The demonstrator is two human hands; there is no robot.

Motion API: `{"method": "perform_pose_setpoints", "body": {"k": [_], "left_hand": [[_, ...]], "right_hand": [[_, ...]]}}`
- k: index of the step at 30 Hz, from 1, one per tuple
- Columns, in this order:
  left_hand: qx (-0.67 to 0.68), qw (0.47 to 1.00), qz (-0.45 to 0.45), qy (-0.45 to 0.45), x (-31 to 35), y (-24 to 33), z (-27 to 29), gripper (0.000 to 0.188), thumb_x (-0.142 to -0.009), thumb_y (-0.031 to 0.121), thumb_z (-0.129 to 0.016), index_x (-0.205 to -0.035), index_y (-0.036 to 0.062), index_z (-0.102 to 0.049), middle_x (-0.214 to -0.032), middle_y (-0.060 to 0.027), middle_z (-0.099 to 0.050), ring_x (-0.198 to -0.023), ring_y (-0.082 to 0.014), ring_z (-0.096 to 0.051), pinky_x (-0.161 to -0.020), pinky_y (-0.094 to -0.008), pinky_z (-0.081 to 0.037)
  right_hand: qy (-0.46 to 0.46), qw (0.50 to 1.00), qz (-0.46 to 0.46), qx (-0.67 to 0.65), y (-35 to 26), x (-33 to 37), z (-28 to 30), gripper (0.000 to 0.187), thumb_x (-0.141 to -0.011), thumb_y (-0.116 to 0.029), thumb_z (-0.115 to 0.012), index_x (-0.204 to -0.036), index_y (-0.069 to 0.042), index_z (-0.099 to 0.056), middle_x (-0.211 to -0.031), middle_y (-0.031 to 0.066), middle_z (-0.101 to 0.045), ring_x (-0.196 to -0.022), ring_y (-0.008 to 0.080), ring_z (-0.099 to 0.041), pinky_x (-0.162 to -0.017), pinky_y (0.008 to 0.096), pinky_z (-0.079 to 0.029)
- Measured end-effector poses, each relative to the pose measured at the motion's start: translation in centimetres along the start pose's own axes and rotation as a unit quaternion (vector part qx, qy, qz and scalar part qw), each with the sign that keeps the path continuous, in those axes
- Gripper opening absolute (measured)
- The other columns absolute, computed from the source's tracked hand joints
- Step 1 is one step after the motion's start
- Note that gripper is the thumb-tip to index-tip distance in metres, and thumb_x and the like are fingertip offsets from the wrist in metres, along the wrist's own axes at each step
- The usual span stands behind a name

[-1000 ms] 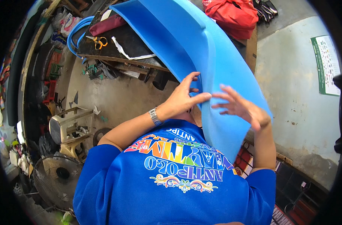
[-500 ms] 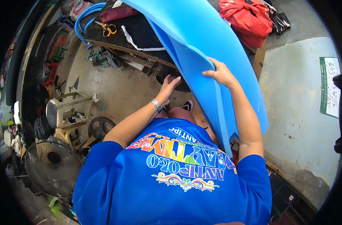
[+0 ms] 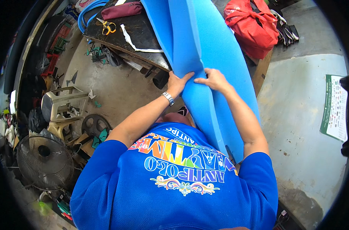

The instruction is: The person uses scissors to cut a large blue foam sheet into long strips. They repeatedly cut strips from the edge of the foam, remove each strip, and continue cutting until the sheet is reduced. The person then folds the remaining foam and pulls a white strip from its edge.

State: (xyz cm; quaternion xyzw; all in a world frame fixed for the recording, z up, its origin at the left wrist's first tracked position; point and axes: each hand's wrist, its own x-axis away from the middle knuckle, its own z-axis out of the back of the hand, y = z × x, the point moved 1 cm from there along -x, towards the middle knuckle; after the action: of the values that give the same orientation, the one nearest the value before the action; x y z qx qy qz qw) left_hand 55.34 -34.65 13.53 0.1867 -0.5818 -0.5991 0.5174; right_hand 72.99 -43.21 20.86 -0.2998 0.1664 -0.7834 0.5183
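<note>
I'm mid-fold on the blue foam sheet [image 3: 220, 57], which hangs off the near edge of the workbench [image 3: 136, 34] and runs down past my right side. Left hand [image 3: 177, 83] lies flat w/ fingers spread against the fold's left face, right hand [image 3: 212, 78] presses its ridge; neither looks clamped, tho thumbs are prob hidden behind the foam. Next move, I'd say, needs both palms pressing the crease together w/o letting the sheet slip off the bench edge.

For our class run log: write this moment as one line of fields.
left hand: flat on blue foam sheet | right hand: pressing the fold | foam: folded, leaning from workbench | nearby: scissors, red bag
</note>
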Motion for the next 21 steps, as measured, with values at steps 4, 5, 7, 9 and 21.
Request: {"method": "perform_pose_setpoints", "body": {"k": [4, 5, 7, 9, 21], "left_hand": [[0.023, 0.999, -0.01, 0.028, -0.8, -1.2, 0.3, 0.079, -0.07, 0.055, -0.081, -0.117, -0.0044, -0.06, -0.114, -0.0249, -0.068, -0.107, -0.0354, -0.066, -0.093, -0.0416, -0.05], [0.014, 0.999, -0.014, 0.041, -0.9, -1.3, 0.2, 0.079, -0.07, 0.056, -0.08, -0.118, -0.004, -0.06, -0.114, -0.0248, -0.068, -0.107, -0.0357, -0.066, -0.092, -0.0415, -0.05], [0.004, 0.999, 0.006, 0.041, -0.8, -1.4, 0.0, 0.084, -0.07, 0.057, -0.079, -0.121, -0.0056, -0.057, -0.117, -0.0265, -0.065, -0.109, -0.0375, -0.064, -0.093, -0.0419, -0.049], [-0.001, 0.998, 0.015, 0.053, -0.5, -1.0, -0.2, 0.087, -0.069, 0.057, -0.079, -0.122, -0.0068, -0.055, -0.119, -0.0277, -0.064, -0.11, -0.0385, -0.064, -0.094, -0.0425, -0.049], [-0.173, 0.984, -0.028, -0.03, 0.6, 4.5, -3.1, 0.079, -0.079, 0.034, -0.079, -0.137, -0.0066, -0.043, -0.124, -0.025, -0.061, -0.112, -0.0357, -0.064, -0.092, -0.0421, -0.052]], "right_hand": [[0.275, 0.954, 0.092, -0.077, 7.6, -3.3, 6.7, 0.04, -0.086, -0.039, -0.074, -0.104, -0.004, -0.073, -0.104, 0.0132, -0.071, -0.095, 0.0223, -0.066, -0.084, 0.0346, -0.051], [0.332, 0.943, 0.016, -0.02, 10.3, -3.9, 8.3, 0.047, -0.085, -0.043, -0.074, -0.109, -0.004, -0.071, -0.11, 0.0154, -0.069, -0.098, 0.0245, -0.066, -0.087, 0.0362, -0.051], [0.33, 0.928, -0.151, 0.09, 14.0, -4.6, 9.6, 0.067, -0.082, -0.05, -0.075, -0.128, -0.004, -0.061, -0.117, 0.0186, -0.067, -0.106, 0.0269, -0.065, -0.092, 0.037, -0.05], [0.175, 0.929, -0.304, -0.119, 15.0, -4.5, 10.0, 0.083, -0.076, -0.065, -0.071, -0.135, -0.009, -0.056, -0.116, 0.0241, -0.067, -0.109, 0.0382, -0.064, -0.094, 0.0446, -0.05], [0.073, 0.972, 0.069, 0.213, -8.0, 6.4, 4.5, 0.131, -0.057, -0.056, -0.088, -0.145, 0.016, -0.022, -0.102, 0.0194, -0.062, -0.097, 0.0307, -0.058, -0.078, 0.0429, -0.051]]}}
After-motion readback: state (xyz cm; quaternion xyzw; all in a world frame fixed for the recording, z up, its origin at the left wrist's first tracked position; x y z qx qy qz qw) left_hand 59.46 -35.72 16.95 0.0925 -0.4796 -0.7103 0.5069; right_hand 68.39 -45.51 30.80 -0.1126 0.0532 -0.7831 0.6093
